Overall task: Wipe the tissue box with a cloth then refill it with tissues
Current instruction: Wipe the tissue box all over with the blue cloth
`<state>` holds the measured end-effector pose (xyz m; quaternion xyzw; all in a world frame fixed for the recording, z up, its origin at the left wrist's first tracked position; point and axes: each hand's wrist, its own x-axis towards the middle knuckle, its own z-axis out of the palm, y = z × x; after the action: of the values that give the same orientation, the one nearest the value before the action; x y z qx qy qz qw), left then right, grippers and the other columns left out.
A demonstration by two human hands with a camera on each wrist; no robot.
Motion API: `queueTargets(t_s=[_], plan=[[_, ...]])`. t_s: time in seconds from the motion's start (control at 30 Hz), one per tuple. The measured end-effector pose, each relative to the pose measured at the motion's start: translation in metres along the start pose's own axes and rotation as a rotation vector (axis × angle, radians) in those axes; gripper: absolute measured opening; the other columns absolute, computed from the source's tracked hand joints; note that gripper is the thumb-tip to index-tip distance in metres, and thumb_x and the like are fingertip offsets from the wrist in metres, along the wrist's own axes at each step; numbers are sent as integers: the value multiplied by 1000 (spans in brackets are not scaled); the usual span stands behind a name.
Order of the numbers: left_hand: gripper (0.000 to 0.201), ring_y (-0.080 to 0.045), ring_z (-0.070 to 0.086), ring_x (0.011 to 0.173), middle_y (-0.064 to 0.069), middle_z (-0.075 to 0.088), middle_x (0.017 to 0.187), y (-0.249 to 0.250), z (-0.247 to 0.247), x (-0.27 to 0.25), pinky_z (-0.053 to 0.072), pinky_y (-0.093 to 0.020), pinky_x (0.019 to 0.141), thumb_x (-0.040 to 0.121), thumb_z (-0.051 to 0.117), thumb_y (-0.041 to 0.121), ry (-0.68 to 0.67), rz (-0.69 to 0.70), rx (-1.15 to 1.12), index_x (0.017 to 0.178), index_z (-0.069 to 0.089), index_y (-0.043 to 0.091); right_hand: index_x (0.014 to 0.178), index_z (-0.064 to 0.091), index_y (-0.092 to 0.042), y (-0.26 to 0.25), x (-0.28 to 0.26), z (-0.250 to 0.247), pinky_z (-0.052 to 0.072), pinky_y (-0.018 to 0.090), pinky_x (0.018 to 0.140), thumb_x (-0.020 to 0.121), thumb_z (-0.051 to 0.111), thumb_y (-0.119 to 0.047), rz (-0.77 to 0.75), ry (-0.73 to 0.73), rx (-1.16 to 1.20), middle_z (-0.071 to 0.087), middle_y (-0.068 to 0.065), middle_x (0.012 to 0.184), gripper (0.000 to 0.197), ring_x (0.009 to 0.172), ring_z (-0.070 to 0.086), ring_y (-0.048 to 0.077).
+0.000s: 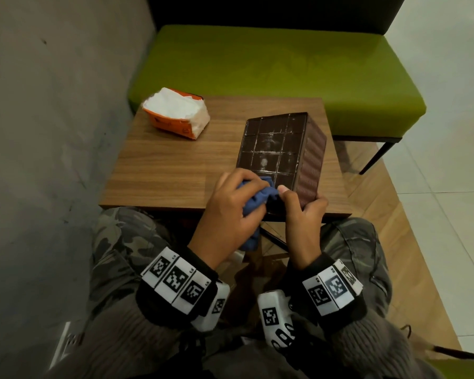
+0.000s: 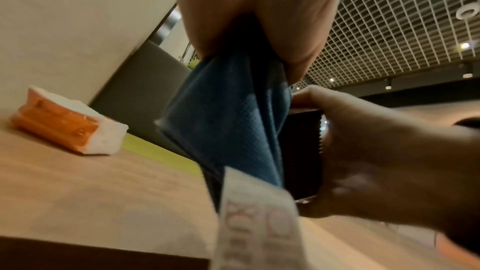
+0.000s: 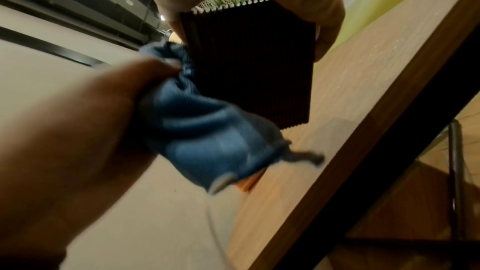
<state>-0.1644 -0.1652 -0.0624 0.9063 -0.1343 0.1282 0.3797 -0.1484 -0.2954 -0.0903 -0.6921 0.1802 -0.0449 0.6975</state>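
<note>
A dark brown tissue box [image 1: 279,149] with ribbed sides lies on the small wooden table [image 1: 162,170], its gridded dusty face turned up. My left hand [image 1: 230,203] grips a bunched blue cloth [image 1: 257,195] against the box's near left corner. The cloth [image 2: 223,122] hangs from that fist in the left wrist view. My right hand [image 1: 304,212] holds the box's near end, thumb on top and fingers round the ribbed side [image 3: 249,69]. An opened orange pack of white tissues [image 1: 177,112] lies at the table's far left; it also shows as the orange pack [image 2: 67,124].
A green bench seat [image 1: 271,69] with a dark backrest stands just beyond the table. A grey wall [image 1: 52,119] runs along the left. My knees in camouflage trousers [image 1: 115,242] sit under the near table edge. Tiled floor lies to the right.
</note>
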Motion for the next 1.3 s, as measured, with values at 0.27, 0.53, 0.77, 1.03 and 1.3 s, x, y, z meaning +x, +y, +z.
queueTargets(t_s=[0.27,0.53,0.77,1.03,1.3], plan=[[35,-17,45,111,-4,55,117,-8,9,-7,39,-18,90,81,55,23,173,-55,34,115,62,14,133,31,-5,-8,8,5,49,34,94,65,70,-53,81,-23,109,50,8,128,92,112,54,18],[36,-15,46,109,-4,57,117,-33,-3,5,33,-11,91,86,53,24,209,-58,77,119,61,13,131,31,-7,-4,11,-2,52,37,92,47,65,-59,154,-126,168,53,4,121,104,110,58,20],[18,-21,62,79,-6,65,78,-44,-31,31,47,-28,69,89,61,25,114,-581,-544,76,63,14,135,43,-10,-4,22,-16,51,44,96,51,76,-66,193,-244,194,60,14,128,106,111,63,25],[36,-17,59,108,-6,61,120,-22,-30,15,42,-31,100,95,48,31,-130,-826,-907,125,51,11,119,61,-18,-26,34,-23,52,44,92,66,60,-53,143,-481,105,66,11,120,63,111,62,27],[51,-25,66,98,-12,68,110,-18,2,13,52,-36,86,80,61,41,-182,-920,-1321,121,57,10,151,10,-25,-11,29,-10,48,42,100,59,79,-54,122,-498,184,58,3,132,119,118,60,19]])
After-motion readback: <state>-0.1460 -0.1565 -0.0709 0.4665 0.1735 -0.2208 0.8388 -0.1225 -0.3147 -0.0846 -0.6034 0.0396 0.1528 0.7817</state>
